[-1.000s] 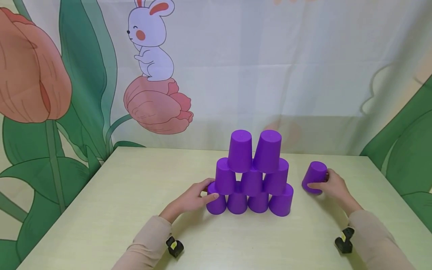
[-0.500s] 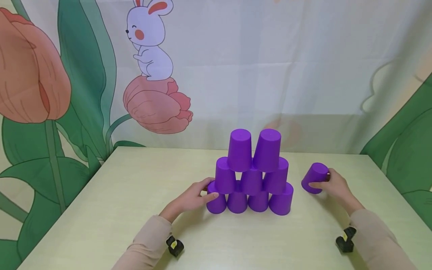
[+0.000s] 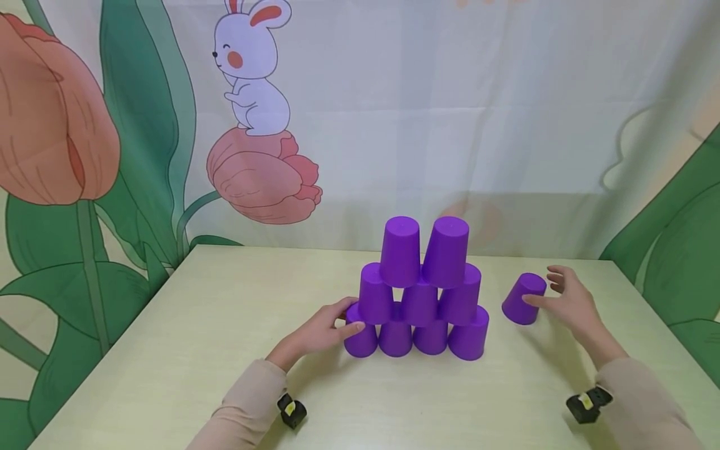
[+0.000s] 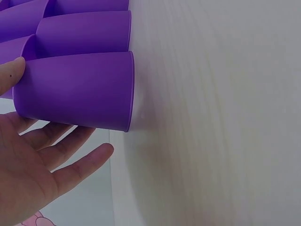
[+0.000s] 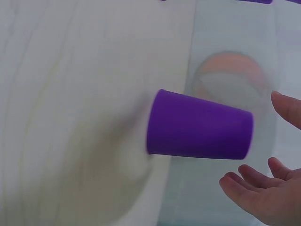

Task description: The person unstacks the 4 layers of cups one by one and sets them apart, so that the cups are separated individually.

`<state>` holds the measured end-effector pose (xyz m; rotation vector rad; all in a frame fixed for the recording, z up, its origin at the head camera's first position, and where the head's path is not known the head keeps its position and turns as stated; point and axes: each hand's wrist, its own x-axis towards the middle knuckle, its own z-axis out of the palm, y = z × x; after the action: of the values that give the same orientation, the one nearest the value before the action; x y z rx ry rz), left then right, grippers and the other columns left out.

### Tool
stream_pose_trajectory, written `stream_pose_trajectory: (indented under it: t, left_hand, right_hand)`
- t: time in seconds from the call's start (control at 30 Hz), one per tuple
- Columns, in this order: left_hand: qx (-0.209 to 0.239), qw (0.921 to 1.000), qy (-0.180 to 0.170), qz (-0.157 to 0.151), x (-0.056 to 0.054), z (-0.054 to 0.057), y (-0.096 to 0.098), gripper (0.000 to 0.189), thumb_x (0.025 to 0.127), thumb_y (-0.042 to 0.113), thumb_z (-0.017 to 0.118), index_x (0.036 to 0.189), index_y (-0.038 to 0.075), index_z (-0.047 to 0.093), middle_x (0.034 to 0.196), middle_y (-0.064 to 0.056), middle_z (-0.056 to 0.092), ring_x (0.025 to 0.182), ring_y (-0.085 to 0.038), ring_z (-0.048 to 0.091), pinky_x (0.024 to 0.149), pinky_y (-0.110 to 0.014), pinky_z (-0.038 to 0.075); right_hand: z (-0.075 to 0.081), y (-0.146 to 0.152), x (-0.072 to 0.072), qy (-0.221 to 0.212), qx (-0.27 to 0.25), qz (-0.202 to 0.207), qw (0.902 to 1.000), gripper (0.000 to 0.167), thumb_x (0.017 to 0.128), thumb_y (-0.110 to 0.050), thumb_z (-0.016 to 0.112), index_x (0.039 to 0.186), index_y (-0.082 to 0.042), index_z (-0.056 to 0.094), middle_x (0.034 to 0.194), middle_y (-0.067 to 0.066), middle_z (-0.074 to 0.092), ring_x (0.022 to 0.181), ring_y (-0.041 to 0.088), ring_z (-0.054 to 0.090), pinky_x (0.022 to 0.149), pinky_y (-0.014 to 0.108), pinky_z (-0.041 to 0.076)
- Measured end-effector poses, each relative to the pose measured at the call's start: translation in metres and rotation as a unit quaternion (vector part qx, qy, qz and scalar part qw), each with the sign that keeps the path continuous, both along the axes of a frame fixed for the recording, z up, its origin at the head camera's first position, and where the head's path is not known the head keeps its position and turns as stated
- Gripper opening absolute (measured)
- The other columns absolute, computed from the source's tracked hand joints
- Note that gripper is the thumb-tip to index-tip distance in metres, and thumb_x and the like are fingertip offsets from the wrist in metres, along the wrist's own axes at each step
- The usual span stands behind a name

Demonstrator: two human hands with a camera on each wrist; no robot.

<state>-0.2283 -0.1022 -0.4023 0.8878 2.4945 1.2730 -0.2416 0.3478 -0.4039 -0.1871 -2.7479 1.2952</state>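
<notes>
Upside-down purple cups stand stacked in three tiers; the top tier has two, among them the top left cup [image 3: 400, 252]. My left hand [image 3: 319, 328] holds the bottom left cup [image 3: 360, 340] near its upper end, thumb in front and fingers behind. In the left wrist view, the thumb lies against one side of that purple cup [image 4: 75, 92], while the other fingers spread along the opposite side. To the right, a separate purple cup [image 3: 520, 306] stands upside down on the table. Beside it, my right hand [image 3: 570, 306] is spread; the right wrist view shows a gap between its fingers and the purple cup [image 5: 200, 127].
The pale wooden table [image 3: 169, 350] reaches back to a printed curtain [image 3: 349, 125] with tulips and a rabbit. The stack's nearest cup to the separate one is the bottom right cup [image 3: 468, 334]. Small black devices, such as the left wrist camera [image 3: 292, 411], sit at both wrists.
My right hand has let go of the separate cup and drawn back to the right, its fingers opening. The cup stays standing there. My left hand and the stack hold their place.
</notes>
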Motion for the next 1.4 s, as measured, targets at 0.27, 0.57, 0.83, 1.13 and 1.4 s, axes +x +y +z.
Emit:
stream_pose_trajectory:
  t: [0.27,0.57,0.83,1.13,1.4]
  left_hand:
    - [0.009,0.9999,0.003,-0.010,-0.001,0.000,-0.001,0.044,0.092,0.023,0.053,0.130,0.003,0.043,0.107,-0.006,0.059,0.098,-0.021,0.054,0.081,-0.039,0.045]
    - [0.011,0.9999,-0.005,-0.005,0.000,-0.001,-0.003,0.045,0.092,0.025,0.052,0.130,0.004,0.043,0.108,-0.005,0.059,0.100,-0.021,0.054,0.082,-0.039,0.044]
    - [0.003,1.0000,0.000,-0.004,-0.001,-0.001,-0.003,0.045,0.093,0.024,0.052,0.131,0.003,0.042,0.109,-0.007,0.059,0.101,-0.023,0.054,0.082,-0.040,0.045]
    - [0.005,1.0000,-0.004,-0.004,-0.001,-0.002,-0.002,0.044,0.092,0.024,0.053,0.130,0.004,0.043,0.110,-0.006,0.059,0.100,-0.020,0.054,0.083,-0.039,0.044]
    - [0.003,1.0000,-0.002,-0.003,-0.001,-0.003,0.000,0.045,0.092,0.026,0.052,0.132,0.005,0.042,0.111,-0.005,0.058,0.101,-0.019,0.054,0.083,-0.037,0.044]
  right_hand:
    - [0.051,-0.036,0.037,0.037,-0.013,0.008,0.9992,0.094,0.080,-0.042,0.066,0.144,-0.003,0.010,0.143,0.028,0.020,0.126,0.047,0.024,0.094,0.059,0.028]
    - [0.075,-0.057,0.057,0.068,-0.030,0.043,0.9963,0.086,0.085,-0.035,0.063,0.144,-0.002,0.009,0.141,0.029,0.023,0.125,0.049,0.024,0.095,0.059,0.027]
    - [0.085,-0.074,0.065,0.089,-0.044,0.073,0.9923,0.082,0.086,-0.030,0.063,0.144,-0.003,0.013,0.141,0.025,0.027,0.124,0.045,0.029,0.093,0.058,0.030]
    - [0.095,-0.098,0.069,0.124,-0.047,0.107,0.9853,0.074,0.085,-0.023,0.065,0.142,-0.004,0.022,0.137,0.021,0.037,0.121,0.038,0.038,0.093,0.051,0.034]
    - [0.101,-0.120,0.066,0.148,-0.065,0.134,0.9777,0.071,0.084,-0.019,0.066,0.141,-0.004,0.027,0.135,0.017,0.041,0.121,0.032,0.040,0.093,0.041,0.037]
